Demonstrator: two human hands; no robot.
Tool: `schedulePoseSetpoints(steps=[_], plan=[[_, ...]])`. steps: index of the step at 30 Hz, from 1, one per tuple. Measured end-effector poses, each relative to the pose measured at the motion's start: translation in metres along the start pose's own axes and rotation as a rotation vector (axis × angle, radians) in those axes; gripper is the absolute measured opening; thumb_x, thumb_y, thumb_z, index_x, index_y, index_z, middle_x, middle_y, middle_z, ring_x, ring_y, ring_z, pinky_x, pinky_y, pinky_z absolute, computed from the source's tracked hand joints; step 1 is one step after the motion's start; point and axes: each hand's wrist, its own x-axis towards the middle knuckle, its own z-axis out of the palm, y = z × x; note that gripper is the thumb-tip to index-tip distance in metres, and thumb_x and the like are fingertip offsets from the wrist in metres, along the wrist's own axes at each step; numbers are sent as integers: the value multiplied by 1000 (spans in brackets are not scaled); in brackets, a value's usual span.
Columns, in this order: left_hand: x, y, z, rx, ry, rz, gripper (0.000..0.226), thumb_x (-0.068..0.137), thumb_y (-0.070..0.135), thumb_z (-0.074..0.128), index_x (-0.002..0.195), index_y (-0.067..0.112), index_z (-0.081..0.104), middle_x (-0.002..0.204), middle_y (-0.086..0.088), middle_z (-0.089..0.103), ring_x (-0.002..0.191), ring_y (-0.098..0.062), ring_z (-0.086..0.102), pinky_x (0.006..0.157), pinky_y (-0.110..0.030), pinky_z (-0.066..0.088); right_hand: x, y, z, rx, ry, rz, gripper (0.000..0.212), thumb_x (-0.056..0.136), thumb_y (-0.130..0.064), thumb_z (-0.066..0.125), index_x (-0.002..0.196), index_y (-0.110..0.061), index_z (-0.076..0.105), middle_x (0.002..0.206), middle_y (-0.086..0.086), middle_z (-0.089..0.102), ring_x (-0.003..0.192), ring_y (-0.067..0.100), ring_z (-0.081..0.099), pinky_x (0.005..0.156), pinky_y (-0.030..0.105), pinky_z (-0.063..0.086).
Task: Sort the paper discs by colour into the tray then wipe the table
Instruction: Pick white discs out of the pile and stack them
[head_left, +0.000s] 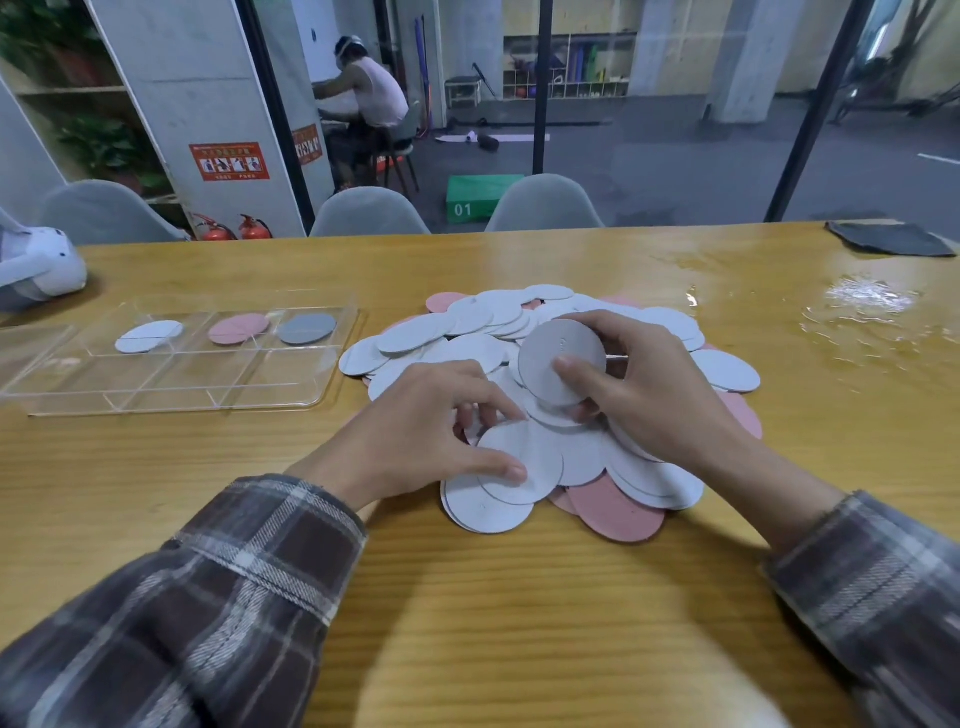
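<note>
Grey paper shows in the disc that the right hand has lifted off the pile of paper discs. It is pinched on edge, thumb on its near face and the other fingers curled behind its far rim. The left hand rests on the near side of the heap, its thumb pressing a pale disc flat while the other fingertips are bent and spread loosely above, gripping nothing.

The step in hand looks like picking one disc and judging its colour. Doing it well probably means peeling a single sheet, since the discs overlap closely, and keeping the left fingers on the pile so it does not slide.

The clear divided tray lies well to the left of both hands. Its far row holds a white disc, a pink disc and a grey disc, one per compartment; the near compartments look empty. The grey one likely belongs with the lifted disc.
</note>
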Motion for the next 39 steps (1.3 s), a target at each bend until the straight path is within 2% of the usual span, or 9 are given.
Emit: schedulePoseSetpoints(steps=[4,9,13,15,18,22,25,32,39], plan=[[2,1,-3,-94,-13,-31,31,68,26,98,94,27,80,87,5,69,73,-13,62,66,-14,44,0,0,0,-1,-14,37,23,100,-19,64,123,-24,66,106,-5,74,63,19,75,73,45,62],[4,1,-12,-349,57,-100,11,84,12,86,88,13,75,84,-9,74,71,-21,66,71,-44,57,1,-2,2,73,-44,53,22,104,-20,58,124,-23,67,108,-7,75,76,19,77,75,48,63],[5,2,-11,-463,182,-147,11,87,12,83,92,6,74,83,-10,73,67,-22,67,74,-38,60,2,0,4,48,-79,35,25,106,-29,52,123,-27,70,113,-11,73,108,14,70,83,47,62],[7,1,-8,-487,241,-160,12,87,12,82,93,5,74,80,-8,72,64,-23,68,71,-33,62,1,-1,5,77,-115,41,28,108,-30,48,123,-26,71,117,-10,72,113,16,67,85,44,61],[8,0,-4,-496,292,-161,13,87,13,83,92,6,74,80,-8,72,64,-26,71,69,-31,62,-2,-7,6,238,-187,78,28,108,-27,50,123,-18,71,116,0,72,107,16,70,74,35,63],[7,3,0,-499,303,-154,14,85,15,85,91,8,74,81,-10,72,66,-27,73,68,-30,61,-5,-9,6,226,-228,37,24,101,-20,65,123,-17,69,111,0,75,102,17,74,75,39,64],[7,5,0,-503,319,-156,15,83,14,86,90,7,75,80,-10,74,67,-26,75,69,-32,63,-5,-8,7,233,-236,36,26,99,-12,66,125,-16,68,112,2,75,102,17,74,75,42,65],[5,9,0,-520,323,-182,13,82,10,86,90,5,78,81,-12,77,71,-26,78,68,-30,64,-4,-7,8,234,-209,50,30,99,-12,66,129,-17,67,113,0,75,102,16,74,75,39,64],[4,11,-1,-486,299,-196,15,83,10,86,88,3,74,80,-13,76,68,-28,78,71,-43,66,-5,-8,8,172,-174,52,30,98,-13,68,127,-16,67,110,-1,75,94,17,75,73,42,65]])
